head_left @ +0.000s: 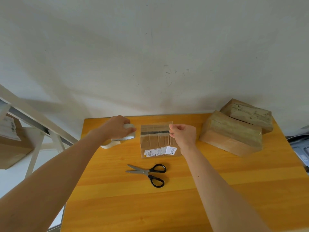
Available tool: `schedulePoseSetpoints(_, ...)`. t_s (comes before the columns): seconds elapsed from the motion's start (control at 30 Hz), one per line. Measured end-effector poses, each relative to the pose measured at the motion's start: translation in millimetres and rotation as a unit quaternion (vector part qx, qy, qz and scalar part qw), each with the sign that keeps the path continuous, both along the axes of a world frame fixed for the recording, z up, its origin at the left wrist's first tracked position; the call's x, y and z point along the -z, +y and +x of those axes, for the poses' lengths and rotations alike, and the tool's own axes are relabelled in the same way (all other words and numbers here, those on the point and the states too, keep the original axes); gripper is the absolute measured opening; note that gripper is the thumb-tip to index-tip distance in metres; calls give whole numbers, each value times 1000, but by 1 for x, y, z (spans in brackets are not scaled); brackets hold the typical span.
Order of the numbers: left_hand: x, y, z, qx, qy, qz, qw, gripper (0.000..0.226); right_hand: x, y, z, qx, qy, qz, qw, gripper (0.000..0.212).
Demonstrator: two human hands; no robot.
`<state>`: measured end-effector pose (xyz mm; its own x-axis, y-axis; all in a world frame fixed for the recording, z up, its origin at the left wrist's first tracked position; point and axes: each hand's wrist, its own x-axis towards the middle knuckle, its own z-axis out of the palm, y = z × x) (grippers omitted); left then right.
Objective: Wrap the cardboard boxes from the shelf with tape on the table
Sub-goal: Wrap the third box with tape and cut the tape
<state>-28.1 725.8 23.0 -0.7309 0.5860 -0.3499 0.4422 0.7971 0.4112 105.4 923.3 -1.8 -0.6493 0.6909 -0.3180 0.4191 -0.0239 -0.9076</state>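
Done, as I judged: two taped boxes (230,136) at the table's (184,206) far right corner, one behind the other. In hand: a small flat box (157,143) at mid-table, clear bands already across it. My left hand (117,127) curled round the roll (127,132) just left of it, and my right hand (183,134) pinched the tape end (169,127), the strip stretched over the box's far half, seemingly not yet pressed down or cut; scissors (148,173) lay near, untouched. Left: at least one shelf box (11,148) to fetch, so roughly mid-job.
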Motion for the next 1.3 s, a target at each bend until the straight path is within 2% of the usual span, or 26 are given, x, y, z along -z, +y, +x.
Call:
schedulePoseSetpoints(0.1, -2, 0, 0, 8, -2, 2, 1000, 31, 0, 4, 1, -8, 1, 18, 1000, 10)
schedulePoseSetpoints(0.27, -6, -2, -6, 7, -10, 4, 1000, 23, 3, 8, -5, -57, -30, 108, 992, 12)
schedulePoseSetpoints(0.47, -3, 2, -5, 10, -14, -29, 999, 27, 7, 6, -4, -121, -103, 225, 961, 20)
schedulePoseSetpoints(1.3, 8, 14, -8, 25, -29, -40, 998, 38, 22, 12, 0, -138, -145, 256, 946, 24)
